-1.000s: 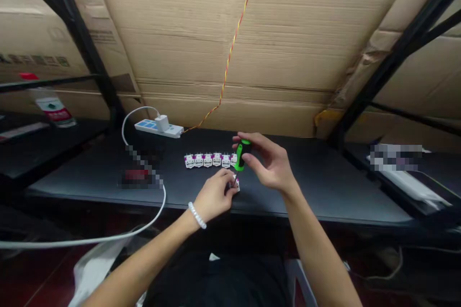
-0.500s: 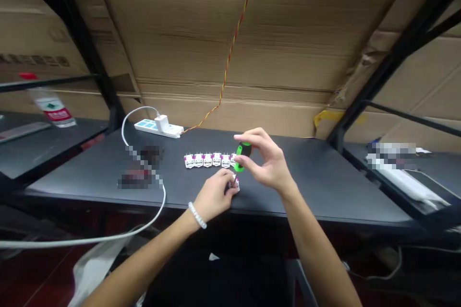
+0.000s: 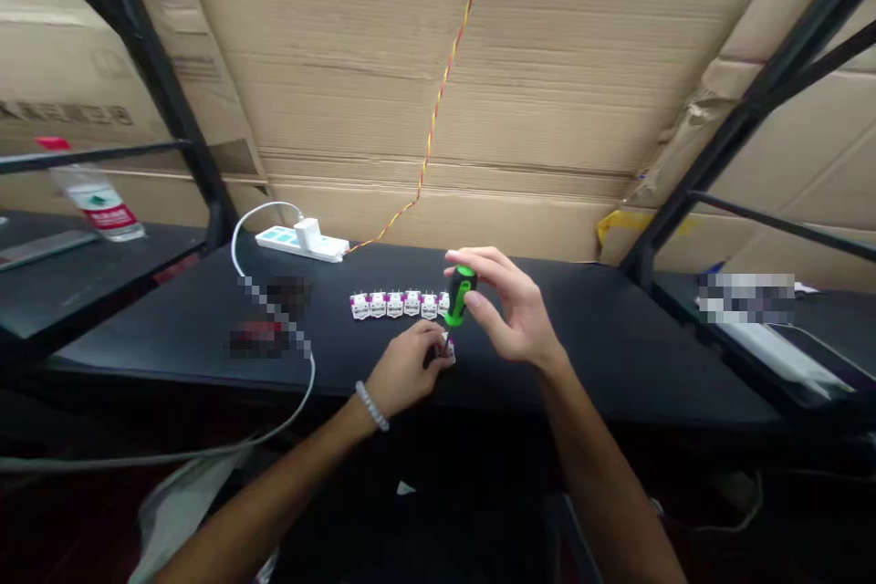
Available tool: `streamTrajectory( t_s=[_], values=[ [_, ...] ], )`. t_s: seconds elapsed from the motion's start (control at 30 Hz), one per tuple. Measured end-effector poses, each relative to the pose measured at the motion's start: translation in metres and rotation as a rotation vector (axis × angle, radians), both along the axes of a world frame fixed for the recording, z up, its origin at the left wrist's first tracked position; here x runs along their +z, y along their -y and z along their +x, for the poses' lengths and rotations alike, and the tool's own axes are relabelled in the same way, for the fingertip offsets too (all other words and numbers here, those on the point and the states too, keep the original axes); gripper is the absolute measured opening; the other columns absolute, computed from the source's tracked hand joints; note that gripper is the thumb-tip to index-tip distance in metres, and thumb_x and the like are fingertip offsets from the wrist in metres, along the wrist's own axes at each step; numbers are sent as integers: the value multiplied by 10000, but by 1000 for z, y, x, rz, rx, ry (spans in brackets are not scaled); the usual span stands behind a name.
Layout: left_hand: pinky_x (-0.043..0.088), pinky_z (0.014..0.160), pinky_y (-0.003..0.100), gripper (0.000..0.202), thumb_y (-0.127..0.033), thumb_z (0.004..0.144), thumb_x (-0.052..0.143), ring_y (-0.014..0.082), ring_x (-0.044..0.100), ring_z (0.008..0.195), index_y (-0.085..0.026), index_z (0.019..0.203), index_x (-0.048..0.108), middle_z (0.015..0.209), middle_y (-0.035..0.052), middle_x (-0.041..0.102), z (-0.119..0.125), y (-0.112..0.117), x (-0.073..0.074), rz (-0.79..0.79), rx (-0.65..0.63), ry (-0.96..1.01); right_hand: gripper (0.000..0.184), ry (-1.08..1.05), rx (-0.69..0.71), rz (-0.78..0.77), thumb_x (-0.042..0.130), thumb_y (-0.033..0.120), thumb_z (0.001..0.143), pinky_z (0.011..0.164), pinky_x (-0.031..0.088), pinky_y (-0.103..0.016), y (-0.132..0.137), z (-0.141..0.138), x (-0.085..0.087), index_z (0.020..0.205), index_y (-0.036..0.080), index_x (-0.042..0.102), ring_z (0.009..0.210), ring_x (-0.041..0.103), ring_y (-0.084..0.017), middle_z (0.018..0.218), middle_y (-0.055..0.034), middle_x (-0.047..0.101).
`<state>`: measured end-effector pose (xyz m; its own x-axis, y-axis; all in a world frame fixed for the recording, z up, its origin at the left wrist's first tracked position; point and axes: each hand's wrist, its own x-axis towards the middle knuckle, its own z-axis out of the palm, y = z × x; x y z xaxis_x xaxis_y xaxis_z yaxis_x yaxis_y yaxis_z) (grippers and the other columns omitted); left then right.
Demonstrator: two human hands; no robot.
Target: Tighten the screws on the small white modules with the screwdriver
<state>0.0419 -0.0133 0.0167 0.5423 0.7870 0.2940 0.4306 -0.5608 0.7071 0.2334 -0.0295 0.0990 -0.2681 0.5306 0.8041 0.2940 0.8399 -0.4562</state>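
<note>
My right hand has its thumb and fingers around the handle of a short green and black screwdriver. The screwdriver stands nearly upright, its thin shaft pointing down at a small white and purple part. With fingers and thumb closed, my left hand pinches that part against the black tabletop and hides much of it. Whether the tip sits in a screw is too small to tell. Just behind the hands is a row of several similar white and purple parts with thin prongs on top; my right hand partly covers its right end.
A white power strip with a plugged-in adapter lies at the back left; its white cable crosses the table's left side. A red and yellow twisted wire hangs before the cardboard. Black frame posts flank the table, with a bottle at left.
My right fingers have shifted on the screwdriver's handle, and more of the handle now shows. My left hand and the part have barely moved. The picture is brighter at the cardboard.
</note>
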Motion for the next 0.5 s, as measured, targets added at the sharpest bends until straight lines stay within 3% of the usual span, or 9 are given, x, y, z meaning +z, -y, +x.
streamTrajectory(
  t_s=[0.1,0.27,0.43,0.5],
  values=[
    [549,982,365,139,-91,904,741,235,721,1020,-207,833,713,1107,44,731,0,0,0,-4,3,-6,415,-24,22,-47,607,251,1059,918,649,-419,-1,0,-2,1467,306,661,1039,764,-228,1305,-96,752],
    [554,998,369,120,-109,908,739,239,718,1036,-210,848,713,1105,50,735,0,-1,-2,12,-4,13,382,17,-174,122,820,323,937,749,621,-361,-4,-2,-2,1312,298,752,824,656,-187,1066,-59,712],
    [554,996,370,127,-103,909,733,238,717,1036,-206,842,702,1105,53,729,0,0,-1,7,-10,2,434,0,1,-21,573,296,1078,968,644,-451,-4,-1,-4,1509,305,624,1129,752,-252,1370,-118,713],
    [555,997,369,125,-104,914,724,237,716,1036,-207,846,703,1102,54,729,-1,0,0,11,-15,3,398,-20,5,-34,609,284,1067,944,649,-428,-4,-1,-4,1461,306,662,1075,764,-236,1296,-101,748]
  ],
)
